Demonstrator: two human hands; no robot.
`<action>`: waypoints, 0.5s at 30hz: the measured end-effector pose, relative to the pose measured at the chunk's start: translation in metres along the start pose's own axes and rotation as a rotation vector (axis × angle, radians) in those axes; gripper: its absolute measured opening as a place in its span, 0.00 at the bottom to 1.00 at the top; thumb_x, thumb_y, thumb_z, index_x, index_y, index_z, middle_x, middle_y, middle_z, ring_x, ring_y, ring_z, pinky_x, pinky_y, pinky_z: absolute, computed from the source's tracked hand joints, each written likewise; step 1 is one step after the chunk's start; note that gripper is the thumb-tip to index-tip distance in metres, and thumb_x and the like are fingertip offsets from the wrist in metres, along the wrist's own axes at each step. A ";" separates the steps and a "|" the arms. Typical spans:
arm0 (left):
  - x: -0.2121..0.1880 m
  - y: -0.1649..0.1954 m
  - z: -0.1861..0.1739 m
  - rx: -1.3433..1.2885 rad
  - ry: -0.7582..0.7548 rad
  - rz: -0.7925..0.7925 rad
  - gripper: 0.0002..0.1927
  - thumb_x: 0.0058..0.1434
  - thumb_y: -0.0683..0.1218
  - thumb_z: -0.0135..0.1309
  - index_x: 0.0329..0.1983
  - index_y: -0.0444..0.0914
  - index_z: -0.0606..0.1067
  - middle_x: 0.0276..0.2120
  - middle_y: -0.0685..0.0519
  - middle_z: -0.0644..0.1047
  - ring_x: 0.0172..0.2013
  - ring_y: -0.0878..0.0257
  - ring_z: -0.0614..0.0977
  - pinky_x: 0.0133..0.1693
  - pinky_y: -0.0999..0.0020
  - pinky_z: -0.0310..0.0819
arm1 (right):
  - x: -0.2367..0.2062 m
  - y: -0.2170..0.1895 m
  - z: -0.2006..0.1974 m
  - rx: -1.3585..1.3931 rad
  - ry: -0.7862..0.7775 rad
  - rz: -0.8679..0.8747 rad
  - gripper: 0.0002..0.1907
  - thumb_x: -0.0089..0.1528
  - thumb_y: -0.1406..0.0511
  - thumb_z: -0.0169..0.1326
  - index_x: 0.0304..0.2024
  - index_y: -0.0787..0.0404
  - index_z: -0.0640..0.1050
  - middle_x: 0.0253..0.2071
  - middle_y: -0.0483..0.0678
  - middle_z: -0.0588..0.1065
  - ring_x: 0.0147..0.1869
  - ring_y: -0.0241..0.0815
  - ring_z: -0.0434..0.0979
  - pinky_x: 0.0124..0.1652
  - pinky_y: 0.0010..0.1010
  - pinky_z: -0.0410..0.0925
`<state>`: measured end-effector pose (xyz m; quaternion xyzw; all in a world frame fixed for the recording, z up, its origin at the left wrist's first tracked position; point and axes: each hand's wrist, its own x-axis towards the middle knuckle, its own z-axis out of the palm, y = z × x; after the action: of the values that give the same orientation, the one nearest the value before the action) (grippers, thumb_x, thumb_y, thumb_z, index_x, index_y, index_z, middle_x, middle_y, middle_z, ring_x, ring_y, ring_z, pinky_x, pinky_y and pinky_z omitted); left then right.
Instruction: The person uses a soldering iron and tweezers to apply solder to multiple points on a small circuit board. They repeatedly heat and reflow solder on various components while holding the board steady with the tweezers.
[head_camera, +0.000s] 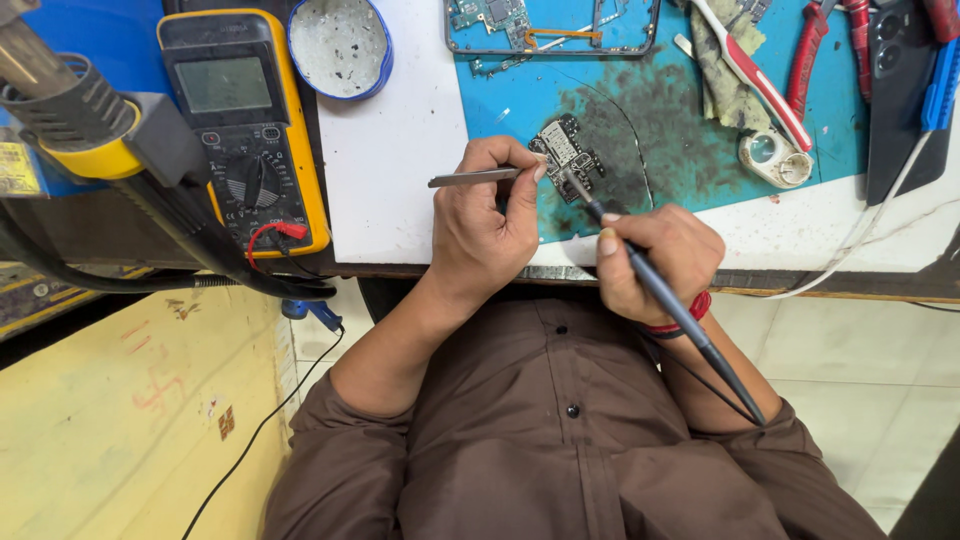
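Observation:
A small dark circuit board (566, 157) lies on a stained blue mat (660, 120) near the front of the white bench. My left hand (487, 220) grips metal tweezers (472, 178), their tips pointing at the board's left edge. My right hand (655, 258) holds a thin dark soldering iron (668, 296) like a pen, its tip touching the board. A red band circles my right wrist.
A yellow multimeter (243, 120) with a red lead sits at the left beside a round blue-rimmed tin (340, 45). A hot-air nozzle (60, 100) juts in at far left. An opened phone frame (552, 25), red-handled tools (760, 75), a tape roll (775, 158) and a dark phone (895, 90) lie behind.

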<state>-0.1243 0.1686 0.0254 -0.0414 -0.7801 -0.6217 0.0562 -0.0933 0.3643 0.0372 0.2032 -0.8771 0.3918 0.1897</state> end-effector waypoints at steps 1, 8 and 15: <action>0.000 0.000 0.000 -0.001 0.008 0.023 0.05 0.70 0.36 0.56 0.45 0.35 0.72 0.36 0.51 0.79 0.32 0.65 0.84 0.35 0.71 0.77 | -0.001 0.000 0.000 0.003 0.019 0.029 0.04 0.62 0.71 0.60 0.38 0.65 0.78 0.27 0.51 0.75 0.27 0.47 0.73 0.29 0.34 0.64; -0.001 -0.001 0.000 -0.008 0.009 0.050 0.04 0.70 0.36 0.55 0.45 0.34 0.72 0.38 0.51 0.79 0.33 0.65 0.84 0.36 0.71 0.78 | -0.003 -0.001 0.000 0.003 -0.001 0.003 0.04 0.62 0.71 0.60 0.37 0.66 0.77 0.29 0.52 0.77 0.28 0.48 0.74 0.28 0.33 0.65; -0.001 -0.003 0.000 -0.013 0.016 0.104 0.04 0.71 0.36 0.55 0.46 0.34 0.72 0.41 0.51 0.78 0.37 0.63 0.84 0.39 0.70 0.79 | -0.003 0.001 0.001 0.005 -0.013 -0.031 0.04 0.62 0.71 0.59 0.37 0.65 0.77 0.29 0.52 0.77 0.28 0.49 0.75 0.29 0.33 0.66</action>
<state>-0.1237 0.1674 0.0222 -0.0772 -0.7724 -0.6233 0.0944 -0.0912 0.3651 0.0344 0.2197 -0.8740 0.3899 0.1895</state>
